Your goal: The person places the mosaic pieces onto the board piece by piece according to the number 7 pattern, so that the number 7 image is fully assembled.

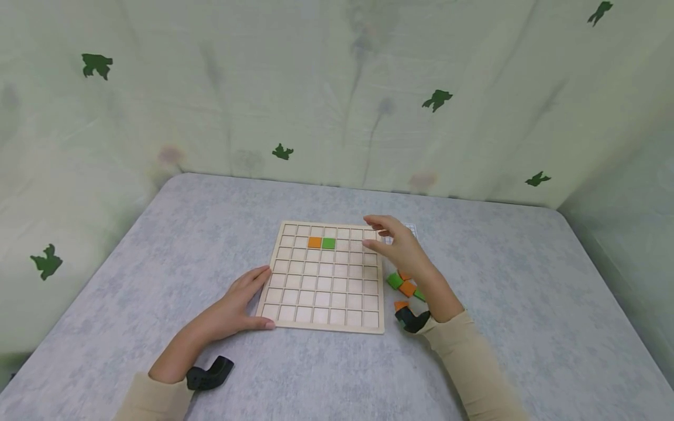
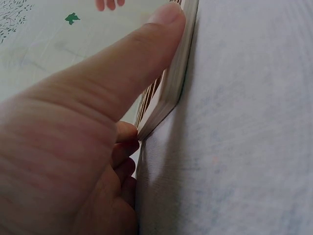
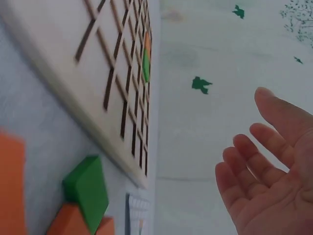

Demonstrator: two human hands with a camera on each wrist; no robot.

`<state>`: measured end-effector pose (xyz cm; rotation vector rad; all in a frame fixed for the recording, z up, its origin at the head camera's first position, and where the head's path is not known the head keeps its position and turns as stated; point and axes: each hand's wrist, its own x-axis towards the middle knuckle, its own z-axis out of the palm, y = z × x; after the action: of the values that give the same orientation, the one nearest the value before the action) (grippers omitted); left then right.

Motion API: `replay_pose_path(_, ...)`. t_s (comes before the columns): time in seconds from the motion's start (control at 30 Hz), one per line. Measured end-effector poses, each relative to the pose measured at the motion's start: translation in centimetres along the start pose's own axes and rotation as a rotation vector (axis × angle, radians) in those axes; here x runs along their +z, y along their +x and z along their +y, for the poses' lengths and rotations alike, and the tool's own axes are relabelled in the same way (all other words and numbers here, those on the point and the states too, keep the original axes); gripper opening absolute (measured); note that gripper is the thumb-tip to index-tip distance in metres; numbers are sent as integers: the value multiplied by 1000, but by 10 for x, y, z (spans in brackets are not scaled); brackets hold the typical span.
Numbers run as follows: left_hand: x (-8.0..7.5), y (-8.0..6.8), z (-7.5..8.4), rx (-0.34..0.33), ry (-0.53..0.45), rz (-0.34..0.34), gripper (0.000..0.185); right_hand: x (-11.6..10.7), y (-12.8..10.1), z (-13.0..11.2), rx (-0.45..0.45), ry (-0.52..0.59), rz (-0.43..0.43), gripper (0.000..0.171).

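Observation:
A light wooden grid board (image 1: 319,328) lies flat on the table. In its second row from the back, an orange tile (image 1: 314,242) and a green tile (image 1: 329,243) sit side by side. My left hand (image 1: 237,307) rests against the board's near left corner; in the left wrist view the thumb (image 2: 166,17) lies on the rim and the other fingers touch the side. Over the board's far right corner hovers my right hand (image 1: 397,245), with thumb and fingers apart and nothing between them, as the right wrist view (image 3: 274,171) also shows.
Several loose tiles, among them a green tile (image 3: 88,191) and an orange tile (image 1: 407,288), lie right of the board, partly under my right forearm. A gridded white sheet (image 1: 409,229) lies behind my right hand. A curtain (image 1: 337,105) hangs at the table's back edge.

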<state>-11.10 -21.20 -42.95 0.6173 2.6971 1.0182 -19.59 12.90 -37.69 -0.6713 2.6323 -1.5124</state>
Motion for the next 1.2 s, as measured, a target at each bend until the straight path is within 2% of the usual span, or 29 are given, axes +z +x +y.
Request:
replay_pose_path(0.13, -1, -1, 0, 0, 2, -1, 107, -13, -18, 13, 57, -29, -16, 50)
replay_pose_path(0.4, -2, -1, 0, 2, -1, 1, 107, -31, -48, 46, 154, -11, -88, 45)
replay_pose_path(0.5, -1, -1, 0, 1, -5, 1, 107, -36, -52, 55, 149, -24, -129, 41)
replay_pose_path(0.7, -1, 0, 0, 3, -10, -1, 107, -43, -56, 68, 76, -42, -218, 31)
replay_pose_path(0.83, -1, 0, 1, 1, -15, -1, 107, -44, -57, 70, 54, -84, -222, 26)
replay_pose_path(0.97, -1, 0, 3, 0, -18, -2, 107, -42, -56, 70, 97, -138, -202, 23)
replay_pose_path(1.1, -1, -1, 3, -3, -16, -2, 107, -41, -54, 63, 157, -137, -172, 25)
replay_pose_path(1.2, -1, -1, 3, -1, -17, -1, 107, -40, -50, 56, 151, -138, -145, 27)
